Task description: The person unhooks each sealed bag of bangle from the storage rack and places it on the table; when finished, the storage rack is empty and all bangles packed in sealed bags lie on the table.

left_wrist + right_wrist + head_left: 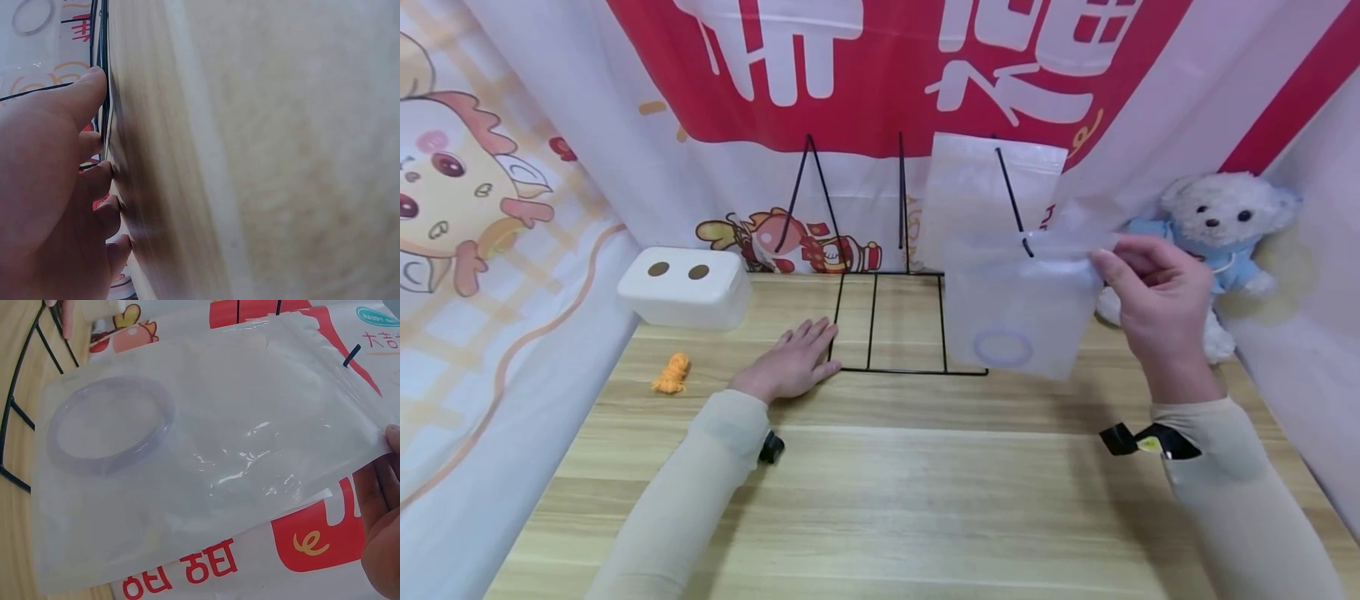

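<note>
At the front left corner of the black rack (910, 372), the left hand (793, 361) lies, fingers outstretched — probably steadying it. At the rack's right prong (1011, 197) is a translucent bag (1022, 300) containing a ring (1002, 364), the right hand (1168, 292) pinching its corner — seemingly for alignment.

Sleeves: long, plain beige, smooth knit-like fabric, ending at the wrists. The left sleeve (677, 500) enters the head view from 7 o'clock, the right sleeve (1247, 500) from 5 o'clock. Left unit: small black block (771, 447), at 4 o'clock on the cuff. Right unit: black angular housing (1118, 439), at 9 o'clock on the cuff; adjoining black band (1180, 442) with yellow marking (1148, 444), lettering illegible. Left hand (793, 358) and right hand (1165, 300): bare.
</note>
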The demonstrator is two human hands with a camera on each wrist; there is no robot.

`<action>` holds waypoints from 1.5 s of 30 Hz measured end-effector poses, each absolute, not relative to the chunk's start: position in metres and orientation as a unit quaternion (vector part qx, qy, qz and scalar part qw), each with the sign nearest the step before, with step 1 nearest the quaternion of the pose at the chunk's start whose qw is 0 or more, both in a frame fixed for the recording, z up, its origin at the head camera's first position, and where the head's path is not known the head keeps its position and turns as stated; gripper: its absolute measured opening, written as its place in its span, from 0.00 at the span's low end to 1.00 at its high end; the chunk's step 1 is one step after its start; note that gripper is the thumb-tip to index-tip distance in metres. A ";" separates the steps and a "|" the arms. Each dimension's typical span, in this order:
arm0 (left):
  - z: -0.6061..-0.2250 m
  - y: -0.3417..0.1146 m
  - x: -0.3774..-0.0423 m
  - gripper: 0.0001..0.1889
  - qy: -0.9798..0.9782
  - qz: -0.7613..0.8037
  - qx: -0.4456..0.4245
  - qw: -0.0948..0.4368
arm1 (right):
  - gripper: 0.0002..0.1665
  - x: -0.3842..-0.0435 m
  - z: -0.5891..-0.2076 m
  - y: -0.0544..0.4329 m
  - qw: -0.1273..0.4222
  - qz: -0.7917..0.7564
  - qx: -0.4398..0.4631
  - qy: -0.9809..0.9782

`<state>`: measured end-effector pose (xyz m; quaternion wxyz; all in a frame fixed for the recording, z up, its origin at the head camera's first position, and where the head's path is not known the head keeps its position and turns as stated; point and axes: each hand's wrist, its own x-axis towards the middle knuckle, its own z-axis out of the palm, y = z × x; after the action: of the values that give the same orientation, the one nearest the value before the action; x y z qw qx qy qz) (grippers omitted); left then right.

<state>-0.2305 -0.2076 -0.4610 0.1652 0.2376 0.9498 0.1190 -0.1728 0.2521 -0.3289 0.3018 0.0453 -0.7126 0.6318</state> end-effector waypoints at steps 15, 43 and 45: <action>-0.462 -0.207 -0.233 0.40 0.950 0.111 0.240 0.169 | 0.10 -0.149 -0.332 0.253 0.322 0.691 0.112 -0.637; -0.464 -0.209 -0.235 0.42 0.943 0.142 0.240 0.181 | 0.09 -0.078 -0.351 0.313 0.340 0.578 -0.038 -0.741; -0.465 -0.210 -0.235 0.42 0.944 0.140 0.238 0.181 | 0.09 -0.075 -0.355 0.318 0.339 0.622 -0.049 -0.704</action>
<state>-0.2351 -0.2096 -0.4646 0.1808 0.2384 0.9439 0.1396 -0.0745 0.3181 -0.3550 0.3387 -0.0489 -0.7040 0.6223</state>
